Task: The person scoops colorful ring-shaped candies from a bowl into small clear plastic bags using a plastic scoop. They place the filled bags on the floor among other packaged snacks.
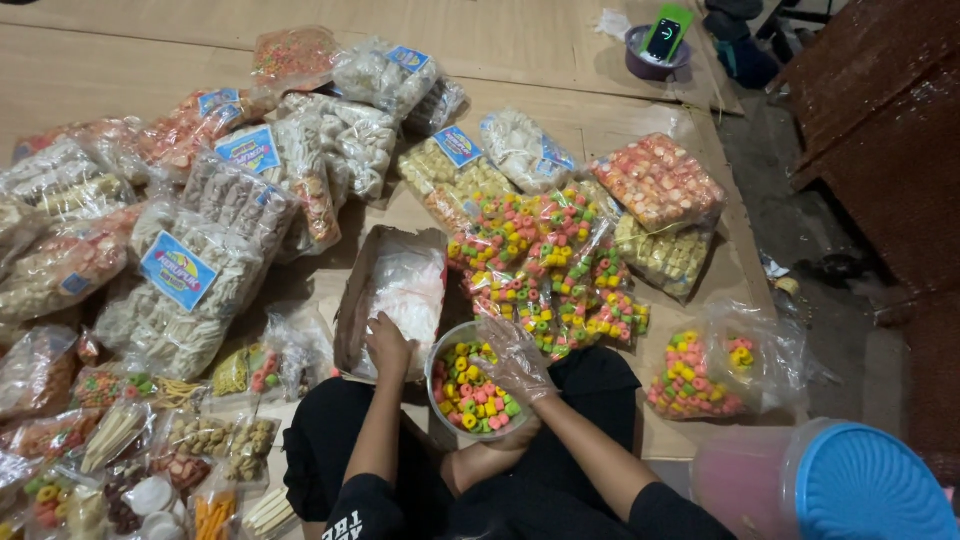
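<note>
1. Head view, hands: left hand [386,343] is bare, fingers curled down onto the stack of clear plastic bags [405,290] inside an open cardboard box [352,300]; whether it pinches a bag, cannot tell.
2. Right hand [515,358] wears a clear plastic glove, fingers loosely spread over the bowl [440,345], touching the coloured ring snacks [472,392]; nothing visibly gripped.
3. Bowl sits in the person's lap, between both forearms, just beside the box.
4. Filled packets of the same ring snacks [545,265] lie on the wooden floor [120,70] directly beyond the bowl.
5. Large open bag of ring snacks [700,375] lies to the right, near a pink container with a blue lid [860,485].
6. Left side: many sealed snack packets [180,270], some with blue labels, piled on the floor.
7. Far edge: small purple bowl holding a phone [662,40].
</note>
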